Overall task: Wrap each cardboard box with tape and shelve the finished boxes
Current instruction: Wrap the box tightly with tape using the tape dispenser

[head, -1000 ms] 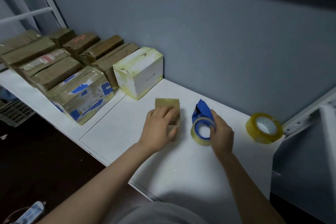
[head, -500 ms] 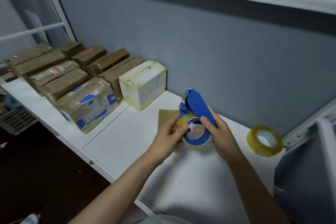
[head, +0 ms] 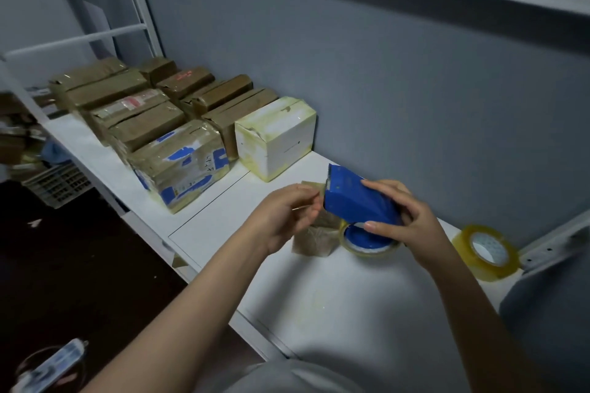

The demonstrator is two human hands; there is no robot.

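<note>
- Small flat brown cardboard box point(head: 314, 234): flat on the white worktop point(head: 335, 297), about midway between front and back edges, below both hands and partly hidden by them. Cannot tell whether any tape is on it yet.
- Left hand point(head: 284, 217): off the box now, where a second ago pressed flat on its top. Fingers curled, thumb and forefinger pinching the loose tape end point(head: 301, 207) at the cutter; film thin, barely visible.
- Right hand point(head: 412, 217): clenched round the blue plastic tape dispenser point(head: 360, 198). Dispenser raised off the worktop and tipped since a second ago, toothed mouth turned toward the left hand.
- Judged meaning: holding-down over, tape being drawn out; wrapping of this box about to start. Box unheld, so liable to slide at the first pull.
- Counts:
  - one small box in hand's reach
  - one dispenser with one loaded roll point(head: 367, 244)
  - one spare yellowish tape roll point(head: 487, 252) near the worktop's right end
  - ten wrapped boxes toward the left end, by the back edge: eight brown taped boxes point(head: 147, 124), one blue-printed box point(head: 182, 163), one white box with yellowed tape point(head: 276, 137)
</note>
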